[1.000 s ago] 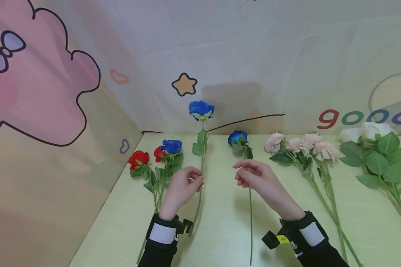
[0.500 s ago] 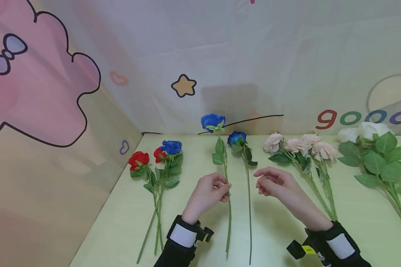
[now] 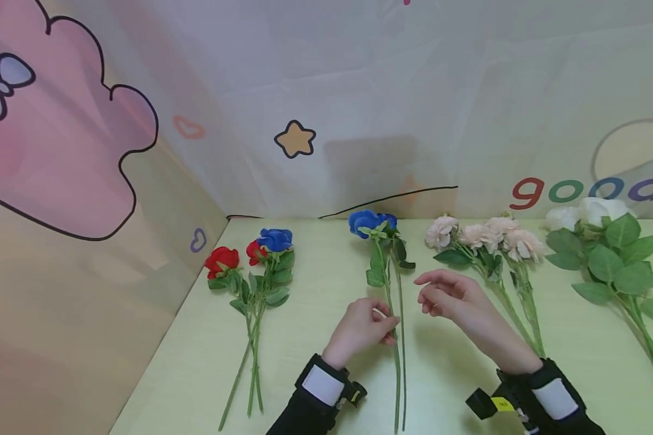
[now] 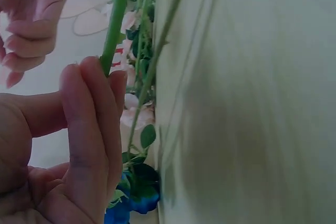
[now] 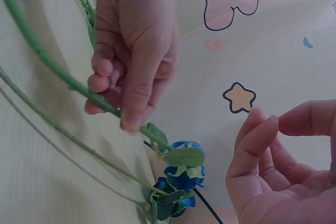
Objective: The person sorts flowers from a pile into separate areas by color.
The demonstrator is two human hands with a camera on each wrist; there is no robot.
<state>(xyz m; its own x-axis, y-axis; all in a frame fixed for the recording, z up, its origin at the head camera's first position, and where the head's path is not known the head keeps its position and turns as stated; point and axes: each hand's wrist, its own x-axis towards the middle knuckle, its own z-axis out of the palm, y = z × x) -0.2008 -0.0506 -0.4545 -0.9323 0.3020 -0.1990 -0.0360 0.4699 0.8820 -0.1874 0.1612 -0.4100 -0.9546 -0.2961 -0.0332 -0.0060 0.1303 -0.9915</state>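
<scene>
A blue artificial rose (image 3: 363, 223) is pinched by its stem between the thumb and fingers of my left hand (image 3: 361, 329). Its stem runs down toward the table's front. Beside and partly behind that bloom lies a second blue rose (image 3: 405, 265) on the table, its stem almost parallel to the held one. Just to the right, my right hand (image 3: 459, 302) hovers with loosely bent fingers and nothing in them. In the right wrist view, the left thumb presses on the held green stem (image 5: 58, 72), above the lying stem (image 5: 79, 142).
Two red roses (image 3: 221, 260) and a blue rose (image 3: 275, 240) lie crossed on the table (image 3: 179, 374) at left. Pale pink flowers (image 3: 522, 243) and white roses (image 3: 604, 211) with big leaves lie at right. A printed cloth (image 3: 359, 90) hangs behind.
My left hand has carried the blue rose rightward, away from the red roses, and lowered it beside the lying blue rose. My right hand has shifted right, off the lying rose's stem.
</scene>
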